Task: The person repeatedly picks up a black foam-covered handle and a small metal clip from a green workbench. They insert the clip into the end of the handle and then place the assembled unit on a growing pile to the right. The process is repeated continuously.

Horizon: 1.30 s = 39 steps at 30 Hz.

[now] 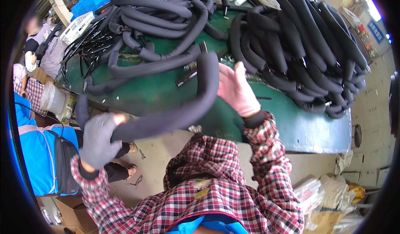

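A bent tube in a dark grey foam-like sleeve (177, 115) is held in front of me over the table's near edge. My left hand (99, 142), in a grey glove with bare fingertips, closes round its left part, blurred by motion. At the tube's upraised right end, my right hand (239, 91) in a pale pinkish glove rests against its side, palm showing and thumb spread. Some of its fingers are hidden behind the tube. Loosely heaped sleeved tubes (154, 21) lie beyond my left hand, some with bare metal ends.
A large pile of sleeved tubes (287, 46) covers the right of the green table (308, 130). Thin black cables (89, 42), a white basket (78, 27) and a blue crate (98, 0) are at the back left. A person in blue (35, 163) is close on my left; plastic bags (333, 196) lie lower right.
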Available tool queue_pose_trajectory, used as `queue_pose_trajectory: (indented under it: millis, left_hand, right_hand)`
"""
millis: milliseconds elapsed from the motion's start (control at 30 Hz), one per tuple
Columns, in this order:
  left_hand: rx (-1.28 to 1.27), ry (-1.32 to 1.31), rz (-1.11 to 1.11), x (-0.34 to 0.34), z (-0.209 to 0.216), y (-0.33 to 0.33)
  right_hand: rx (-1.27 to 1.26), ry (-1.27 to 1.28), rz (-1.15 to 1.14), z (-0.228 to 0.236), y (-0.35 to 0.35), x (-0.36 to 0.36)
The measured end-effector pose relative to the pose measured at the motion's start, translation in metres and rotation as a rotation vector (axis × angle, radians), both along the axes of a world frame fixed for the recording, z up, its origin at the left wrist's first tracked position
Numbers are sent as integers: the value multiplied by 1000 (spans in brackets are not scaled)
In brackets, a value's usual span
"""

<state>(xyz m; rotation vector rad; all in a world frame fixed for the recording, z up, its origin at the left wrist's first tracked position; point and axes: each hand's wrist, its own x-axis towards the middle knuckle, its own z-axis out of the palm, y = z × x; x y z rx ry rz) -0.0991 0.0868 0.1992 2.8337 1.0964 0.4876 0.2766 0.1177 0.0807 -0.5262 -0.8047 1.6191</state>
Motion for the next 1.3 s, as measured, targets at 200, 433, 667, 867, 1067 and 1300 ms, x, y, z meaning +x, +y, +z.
queue_pose_trajectory:
  millis: [200, 433, 667, 867, 1067, 1300]
  left_hand:
    - [-342, -44, 122, -65, -118, -126]
    - [-1268, -720, 2, 30, -166, -153]
    - [-1222, -1168, 182, 50, -161, -133]
    - [-1194, -1055, 360, 68, -165, -100]
    - [-1098, -849, 434, 94, -196, -87]
    - [-980, -831, 510, 84, -206, -81]
  right_hand:
    - [-113, 484, 189, 23, -71, -106]
    - [-152, 101, 11, -14, -110, -163]
    - [156, -231, 265, -85, -140, -145]
    - [578, -953, -98, -164, -159, -187]
    - [301, -719, 74, -213, -169, -184]
    - [320, -861, 218, -86, -114, -92]
